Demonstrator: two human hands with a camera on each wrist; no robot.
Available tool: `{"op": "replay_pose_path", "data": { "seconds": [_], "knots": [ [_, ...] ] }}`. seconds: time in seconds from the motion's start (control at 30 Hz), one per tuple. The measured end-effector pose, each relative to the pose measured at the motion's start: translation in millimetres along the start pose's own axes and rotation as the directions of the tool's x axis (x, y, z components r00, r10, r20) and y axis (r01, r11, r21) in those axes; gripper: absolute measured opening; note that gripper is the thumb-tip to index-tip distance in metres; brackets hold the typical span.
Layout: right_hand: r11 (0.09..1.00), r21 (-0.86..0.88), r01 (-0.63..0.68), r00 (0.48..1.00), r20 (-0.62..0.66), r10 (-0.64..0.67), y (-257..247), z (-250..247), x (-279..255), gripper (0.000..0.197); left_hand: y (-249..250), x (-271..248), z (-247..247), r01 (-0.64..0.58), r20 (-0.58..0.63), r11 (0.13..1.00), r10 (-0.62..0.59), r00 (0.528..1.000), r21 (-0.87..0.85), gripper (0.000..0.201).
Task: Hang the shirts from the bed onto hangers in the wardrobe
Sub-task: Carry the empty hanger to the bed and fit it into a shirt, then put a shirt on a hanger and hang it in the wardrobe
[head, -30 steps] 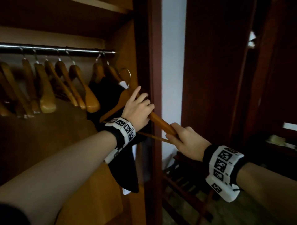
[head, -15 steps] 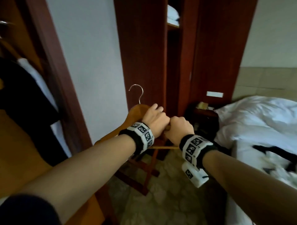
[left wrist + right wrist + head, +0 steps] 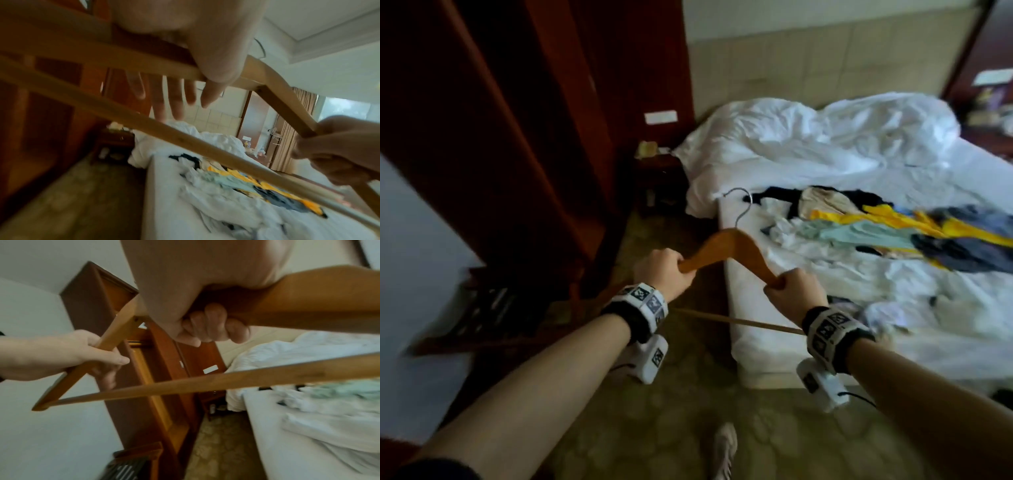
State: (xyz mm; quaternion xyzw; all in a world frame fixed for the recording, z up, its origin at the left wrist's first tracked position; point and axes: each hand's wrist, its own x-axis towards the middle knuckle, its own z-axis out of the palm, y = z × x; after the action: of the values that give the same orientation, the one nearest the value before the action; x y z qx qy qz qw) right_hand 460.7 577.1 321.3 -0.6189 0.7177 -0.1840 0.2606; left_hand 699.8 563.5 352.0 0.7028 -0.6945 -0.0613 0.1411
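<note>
I hold a bare wooden hanger (image 3: 736, 246) level in front of me over the floor by the bed corner, its metal hook (image 3: 742, 205) pointing toward the bed. My left hand (image 3: 665, 271) grips its left arm, and my right hand (image 3: 790, 291) grips its right end. In the left wrist view my thumb (image 3: 216, 65) lies over the hanger (image 3: 144, 123). The right wrist view shows my fingers (image 3: 207, 327) curled round the hanger (image 3: 205, 383). A heap of shirts (image 3: 876, 228) in yellow, pale green, blue, black and white lies on the bed (image 3: 756, 346).
The dark wooden wardrobe (image 3: 517, 120) stands at the left, with a nightstand (image 3: 657, 164) beyond it beside the bed. A folding luggage rack (image 3: 482, 308) sits low on the left. A crumpled white duvet (image 3: 825, 133) covers the head of the bed. My shoe (image 3: 724, 445) is on the patterned floor.
My view has swung from the wardrobe rail round to the bed. The hanger came away from the wardrobe with both hands, which now hold its two ends farther apart.
</note>
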Motion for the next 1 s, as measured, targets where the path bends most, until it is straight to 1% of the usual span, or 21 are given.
{"op": "replay_pose_path", "data": {
  "seconds": [0.03,0.07,0.13,0.17,0.2,0.27,0.33,0.37,0.47,0.53,0.6,0.67,0.77,0.83,0.9,0.93,0.97,1.0],
  "knots": [
    [0.999,-0.015,-0.038,0.999,-0.002,0.038,20,-3,5,0.028,12,11,22,-0.023,0.069,1.000,0.024,0.997,-0.010,0.027],
    [0.996,-0.036,-0.079,0.997,0.002,0.079,40,-5,11,0.030,25,21,45,-0.024,0.137,0.999,0.027,0.990,-0.022,0.031],
    [0.985,-0.068,-0.160,0.987,0.005,0.160,77,-9,25,0.029,51,41,88,-0.071,0.227,0.997,0.077,0.971,-0.034,0.032],
    [0.976,-0.088,-0.198,0.980,0.006,0.199,92,-13,32,0.025,65,53,107,-0.112,0.262,0.993,0.120,0.958,-0.045,0.032],
    [0.966,-0.106,-0.237,0.971,0.006,0.239,106,-16,40,0.023,80,64,123,-0.139,0.301,0.989,0.146,0.942,-0.045,0.033],
    [0.946,-0.101,-0.309,0.951,-0.013,0.310,126,-22,60,0.024,107,85,151,-0.179,0.354,0.982,0.188,0.916,-0.058,0.031],
    [0.923,-0.069,-0.379,0.925,-0.015,0.379,141,-28,77,0.022,131,99,176,-0.231,0.422,0.970,0.240,0.874,-0.073,0.028],
    [0.913,-0.052,-0.404,0.915,-0.002,0.405,148,-32,84,0.015,143,106,187,-0.265,0.446,0.961,0.270,0.853,-0.075,0.026],
    [0.865,0.085,-0.495,0.869,0.027,0.495,181,-36,98,0.014,180,129,217,-0.367,0.516,0.927,0.355,0.779,-0.083,0.025],
    [0.815,0.150,-0.560,0.827,0.029,0.562,207,-38,98,0.015,202,138,235,-0.423,0.564,0.901,0.398,0.724,-0.093,0.024],
    [0.769,0.203,-0.607,0.789,0.039,0.613,229,-43,95,0.009,226,142,253,-0.463,0.616,0.878,0.431,0.660,-0.118,0.024],
    [0.733,0.235,-0.638,0.759,0.036,0.650,255,-48,96,0.009,253,148,272,-0.490,0.658,0.860,0.450,0.604,-0.139,0.025],
    [0.679,0.278,-0.679,0.712,0.025,0.702,295,-64,100,0.012,300,157,300,-0.544,0.678,0.823,0.494,0.544,-0.163,0.026],
    [0.653,0.293,-0.699,0.686,0.014,0.728,323,-80,105,0.011,338,163,316,-0.594,0.673,0.790,0.524,0.523,-0.154,0.028],
    [0.632,0.313,-0.709,0.665,-0.004,0.747,354,-100,114,0.012,377,170,331,-0.610,0.676,0.778,0.531,0.510,-0.151,0.036],
    [0.624,0.327,-0.709,0.658,-0.011,0.753,370,-111,120,0.014,397,174,338,-0.612,0.687,0.776,0.529,0.499,-0.153,0.036],
    [0.621,0.339,-0.707,0.656,-0.014,0.755,387,-122,126,0.015,416,177,344,-0.612,0.696,0.776,0.524,0.491,-0.152,0.031],
    [0.619,0.347,-0.704,0.657,-0.010,0.753,403,-134,134,0.014,433,180,351,-0.611,0.699,0.778,0.519,0.493,-0.146,0.025]
  ]
}}
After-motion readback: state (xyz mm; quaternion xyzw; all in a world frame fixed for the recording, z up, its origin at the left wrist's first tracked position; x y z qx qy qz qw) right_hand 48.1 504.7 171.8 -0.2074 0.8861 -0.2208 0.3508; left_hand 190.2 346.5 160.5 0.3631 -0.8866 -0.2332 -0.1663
